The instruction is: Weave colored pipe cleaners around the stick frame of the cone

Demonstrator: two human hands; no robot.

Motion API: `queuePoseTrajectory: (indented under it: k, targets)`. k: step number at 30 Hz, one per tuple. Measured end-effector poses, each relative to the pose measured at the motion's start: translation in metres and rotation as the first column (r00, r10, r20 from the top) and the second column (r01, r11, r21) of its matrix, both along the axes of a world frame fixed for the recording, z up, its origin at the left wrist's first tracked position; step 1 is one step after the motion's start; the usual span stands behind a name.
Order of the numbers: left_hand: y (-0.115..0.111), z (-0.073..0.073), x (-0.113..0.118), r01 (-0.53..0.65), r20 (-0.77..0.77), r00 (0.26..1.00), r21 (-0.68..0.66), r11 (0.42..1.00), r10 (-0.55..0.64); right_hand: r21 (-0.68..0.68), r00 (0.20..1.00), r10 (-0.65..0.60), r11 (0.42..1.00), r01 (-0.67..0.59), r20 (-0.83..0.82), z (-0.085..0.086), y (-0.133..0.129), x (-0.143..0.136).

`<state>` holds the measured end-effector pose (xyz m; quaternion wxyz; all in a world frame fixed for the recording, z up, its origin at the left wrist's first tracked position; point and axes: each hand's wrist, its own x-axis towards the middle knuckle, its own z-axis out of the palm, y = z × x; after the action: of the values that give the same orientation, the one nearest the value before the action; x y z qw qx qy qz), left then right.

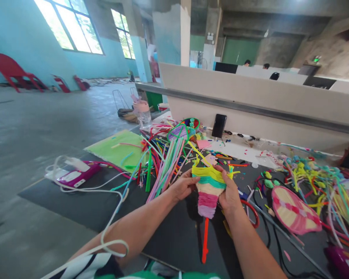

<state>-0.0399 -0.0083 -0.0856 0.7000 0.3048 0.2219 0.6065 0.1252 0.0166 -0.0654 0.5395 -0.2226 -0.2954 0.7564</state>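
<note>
Both hands hold a striped pipe-cleaner craft piece (pixel 208 190) above the dark table. Its bands run yellow, teal, cream, magenta and lilac, narrowing downward, and a red-orange stick (pixel 205 242) extends from the bottom. My left hand (pixel 186 185) pinches the left edge around the teal band. On the other side, my right hand (pixel 229 190) grips the upper right edge, thumb near the yellow band. Yellow ends poke out at both top corners. Just left of the piece lies a bundle of pastel pipe cleaners (pixel 167 166).
A green sheet (pixel 116 149) and a purple-and-white device (pixel 78 175) with white cable lie left. A phone (pixel 219 125) leans against the partition (pixel 250 93). At right are a pink-and-cream oval piece (pixel 295 209) and tangled pipe cleaners (pixel 322 178). A clear bottle (pixel 143 112) stands behind.
</note>
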Motion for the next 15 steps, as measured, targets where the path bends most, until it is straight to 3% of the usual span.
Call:
queuePoseTrajectory:
  k: [5, 10, 15]
  targets:
    - [-0.001, 0.0, 0.0, 0.008, 0.005, 1.0, -0.013, 1.0, -0.008, -0.02, 0.998, 0.062, 0.998, -0.062, -0.013, 0.0, -0.002, 0.003]
    - [-0.001, 0.005, -0.003, 0.0, 0.05, 0.999, -0.015, 1.0, 0.0, 0.052, 0.995, 0.097, 0.994, -0.095, -0.03, 0.001, -0.008, 0.004]
    - [0.001, 0.005, -0.007, 0.033, 0.098, 0.995, -0.034, 0.999, -0.029, 0.103, 0.999, 0.052, 0.993, -0.051, -0.014, 0.004, -0.011, 0.002]
